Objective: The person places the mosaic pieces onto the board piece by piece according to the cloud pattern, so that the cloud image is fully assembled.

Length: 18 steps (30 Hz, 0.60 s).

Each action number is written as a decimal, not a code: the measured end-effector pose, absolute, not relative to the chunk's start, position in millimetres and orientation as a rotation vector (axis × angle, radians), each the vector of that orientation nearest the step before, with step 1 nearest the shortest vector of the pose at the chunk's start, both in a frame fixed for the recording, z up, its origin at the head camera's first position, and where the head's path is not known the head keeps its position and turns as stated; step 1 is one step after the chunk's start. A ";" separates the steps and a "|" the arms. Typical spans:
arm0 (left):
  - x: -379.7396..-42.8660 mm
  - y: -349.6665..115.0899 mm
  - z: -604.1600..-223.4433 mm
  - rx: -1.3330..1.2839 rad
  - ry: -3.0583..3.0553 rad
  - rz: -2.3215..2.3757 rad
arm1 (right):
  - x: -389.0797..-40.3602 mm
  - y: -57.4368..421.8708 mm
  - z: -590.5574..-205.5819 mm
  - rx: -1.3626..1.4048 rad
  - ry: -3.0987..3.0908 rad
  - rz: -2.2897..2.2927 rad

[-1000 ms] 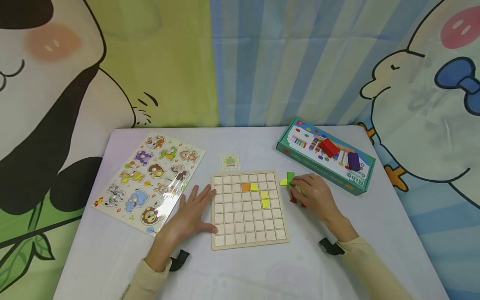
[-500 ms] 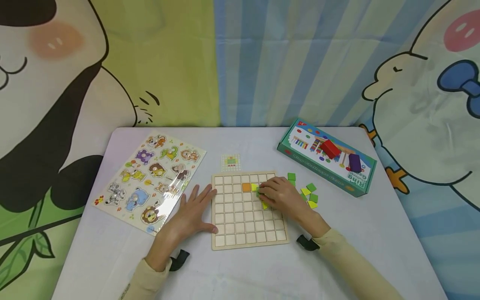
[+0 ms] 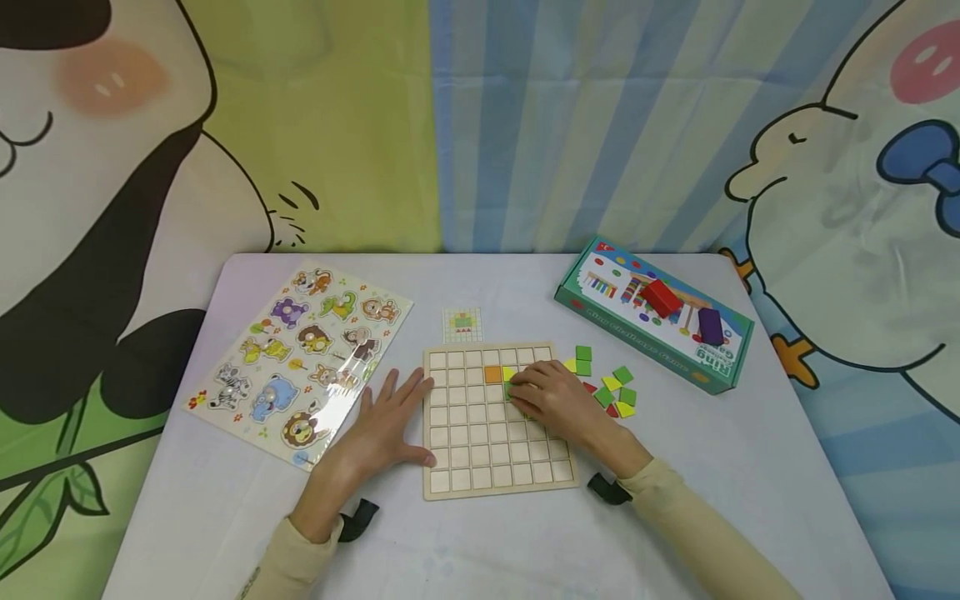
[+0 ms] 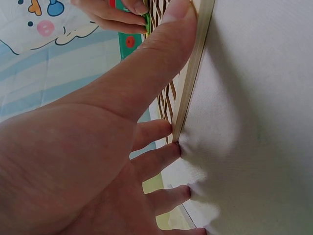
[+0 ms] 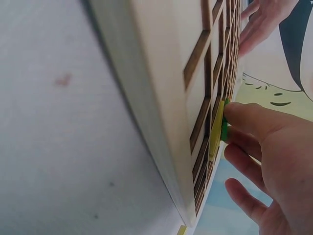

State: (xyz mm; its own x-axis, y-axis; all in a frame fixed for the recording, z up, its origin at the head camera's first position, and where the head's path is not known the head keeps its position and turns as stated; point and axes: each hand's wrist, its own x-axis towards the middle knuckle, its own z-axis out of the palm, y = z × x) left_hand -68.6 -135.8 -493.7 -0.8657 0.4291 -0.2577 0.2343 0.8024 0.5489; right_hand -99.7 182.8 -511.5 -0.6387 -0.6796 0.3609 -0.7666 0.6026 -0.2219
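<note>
Wooden and gridded, a board (image 3: 480,455) lies on a white-covered table (image 3: 495,550) as a person's right hand (image 3: 557,395) pinches a green tile (image 5: 224,131) at the board's upper right, close to a yellow piece (image 3: 508,372) and an orange tile (image 3: 492,374) sitting side by side in the grid. The left hand (image 3: 384,431), fingers spread wide, touches the board's left edge. Loose green, yellow and red tiles (image 3: 627,397) lie just to its right; a small patterned card (image 3: 462,325) sits just beyond.

The sleeves (image 3: 693,529) are long and beige, with a black band (image 3: 359,522) beside each.
</note>
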 end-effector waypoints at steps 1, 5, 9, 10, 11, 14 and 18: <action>-68.7 -135.7 -493.5 0.500 2.618 0.728 | -99.6 182.9 -511.4 1.189 -2.593 0.528; -69.1 -135.3 -492.8 0.500 2.617 0.727 | -99.6 183.3 -512.4 1.180 -2.604 0.548; -69.4 -135.2 -492.2 0.502 2.617 0.730 | -99.5 183.4 -514.5 1.166 -2.609 0.563; -69.3 -135.1 -491.8 0.500 2.615 0.732 | -99.3 183.4 -514.4 1.162 -2.611 0.565; -69.2 -135.1 -491.6 0.498 2.613 0.735 | -99.2 183.4 -514.3 1.164 -2.612 0.563; -68.6 -134.9 -491.0 0.495 2.608 0.742 | -99.5 183.9 -514.0 1.160 -2.613 0.559; -68.4 -134.7 -491.2 0.494 2.608 0.739 | -101.1 187.8 -509.9 1.120 -2.625 0.577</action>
